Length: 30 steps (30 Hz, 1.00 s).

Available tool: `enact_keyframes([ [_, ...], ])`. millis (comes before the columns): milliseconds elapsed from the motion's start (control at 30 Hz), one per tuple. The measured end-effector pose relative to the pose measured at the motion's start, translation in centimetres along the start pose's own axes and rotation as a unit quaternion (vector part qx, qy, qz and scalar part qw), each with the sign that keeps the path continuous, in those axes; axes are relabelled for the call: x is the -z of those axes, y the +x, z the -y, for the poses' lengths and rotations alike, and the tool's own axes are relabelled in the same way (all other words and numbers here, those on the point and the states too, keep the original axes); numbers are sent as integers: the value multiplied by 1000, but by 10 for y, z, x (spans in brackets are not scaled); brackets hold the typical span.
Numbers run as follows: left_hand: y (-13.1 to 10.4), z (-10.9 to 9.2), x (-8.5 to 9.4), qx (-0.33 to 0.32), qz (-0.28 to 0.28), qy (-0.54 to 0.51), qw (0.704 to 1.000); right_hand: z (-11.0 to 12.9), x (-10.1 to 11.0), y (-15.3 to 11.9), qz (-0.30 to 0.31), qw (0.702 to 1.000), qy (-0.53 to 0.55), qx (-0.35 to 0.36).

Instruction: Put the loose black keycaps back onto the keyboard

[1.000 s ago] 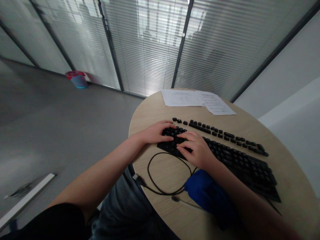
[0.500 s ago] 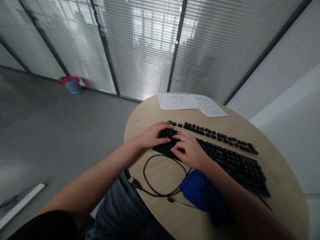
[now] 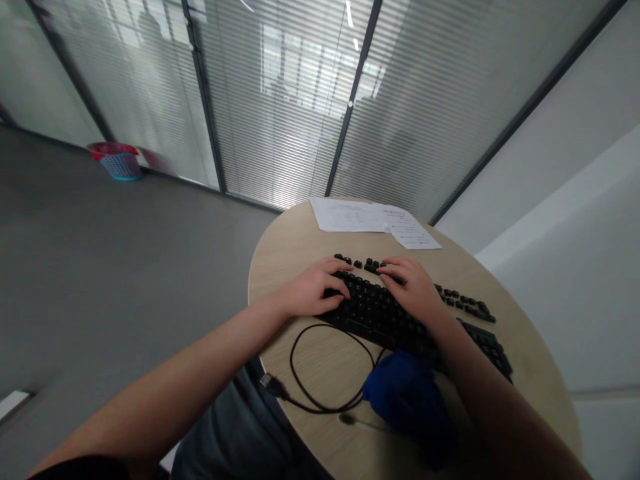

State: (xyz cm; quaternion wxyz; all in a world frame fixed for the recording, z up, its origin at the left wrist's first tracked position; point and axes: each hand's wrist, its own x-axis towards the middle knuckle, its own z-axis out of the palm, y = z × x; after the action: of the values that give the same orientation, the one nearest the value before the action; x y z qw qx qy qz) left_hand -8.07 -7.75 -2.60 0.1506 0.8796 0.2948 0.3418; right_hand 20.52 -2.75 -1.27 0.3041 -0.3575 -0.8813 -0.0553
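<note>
At the middle of the table lies a black keyboard [image 3: 373,300], with rows of keys on it. My left hand [image 3: 317,287] is curved around its left end, thumb on the near part and fingers on the far part. Behind the keyboard, loose black keycaps [image 3: 463,301] form rows along its length. My right hand [image 3: 413,287] reaches over the keyboard to these rows, its fingertips bunched at a keycap beside a long bar-shaped key [image 3: 371,269]. The fingertips partly hide that keycap. My right forearm covers part of the keyboard's right side.
A looped black cable [image 3: 320,409] with a USB plug [image 3: 274,385] lies near the table's front edge. Beside it sits a bunched blue cloth item [image 3: 405,393]. Printed papers [image 3: 350,217] lie at the table's far edge. A red and blue basket [image 3: 120,163] stands on the floor.
My right hand has moved from the keyboard's left part, away from me and rightward, to the loose keycaps. My left hand stays at the keyboard's left end. The view has shifted slightly.
</note>
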Motion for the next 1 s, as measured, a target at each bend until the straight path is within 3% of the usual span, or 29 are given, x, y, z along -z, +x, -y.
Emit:
enact_keyframes([
  [167, -2, 3, 0, -32, 48, -5, 998, -33, -11, 30, 71, 990, -58, -112],
  [333, -1, 3, -1, -36, 66, 33, 997, -35, -21, 60, 174, 962, -76, -196],
  [533, -1, -2, 2, -48, 44, 47, 997, -36, -30, 77, 224, 942, -70, -240],
  [800, 1, -2, 2, -59, 31, 47, 997, -39, -41, 80, 243, 937, -40, -246],
  [1000, 0, -1, 4, -47, 24, 28, 998, -33, -37, 84, 201, 948, -28, -245],
])
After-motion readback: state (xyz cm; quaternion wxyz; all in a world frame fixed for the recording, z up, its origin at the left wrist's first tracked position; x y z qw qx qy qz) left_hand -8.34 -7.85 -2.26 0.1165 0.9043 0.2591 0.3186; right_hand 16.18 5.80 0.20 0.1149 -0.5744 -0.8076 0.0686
